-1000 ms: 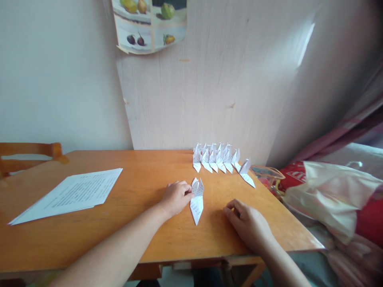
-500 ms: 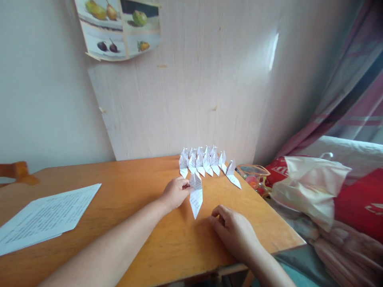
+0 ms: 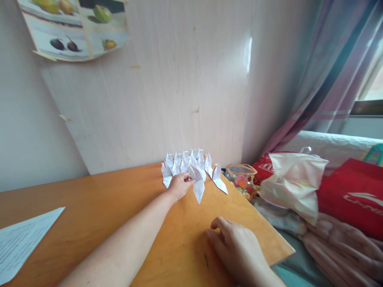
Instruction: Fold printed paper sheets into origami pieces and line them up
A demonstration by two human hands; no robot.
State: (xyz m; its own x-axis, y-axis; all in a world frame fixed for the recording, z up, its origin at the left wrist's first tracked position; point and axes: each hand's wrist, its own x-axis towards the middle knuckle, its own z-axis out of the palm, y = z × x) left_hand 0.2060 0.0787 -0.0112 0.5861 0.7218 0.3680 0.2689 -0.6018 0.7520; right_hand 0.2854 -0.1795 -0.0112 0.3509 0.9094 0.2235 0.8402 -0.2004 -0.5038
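My left hand (image 3: 180, 185) is closed, pinching a folded paper bird (image 3: 199, 188) made of printed white paper, its long pointed flap facing me. It is held just in front of several similar folded paper birds (image 3: 166, 175) that stand in rows at the table's far edge, and it hides parts of some of them. Another paper bird (image 3: 219, 179) stands a little apart at the right end. Lower right, my right hand (image 3: 239, 245) rests at the wooden table (image 3: 119, 223), fingers loosely bent and thumb apart, holding nothing.
Printed sheets (image 3: 28, 239) lie at the table's left. Beyond its right edge are a clear orange-rimmed bag (image 3: 241, 175) with colourful items, a cream bag (image 3: 295, 183), a red bag (image 3: 353, 199) and pink cloth (image 3: 335, 239). A wall panel (image 3: 167, 107) stands behind.
My left hand has carried the paper bird forward, up to the standing rows. The view has turned right, and my right hand stays near the same spot.
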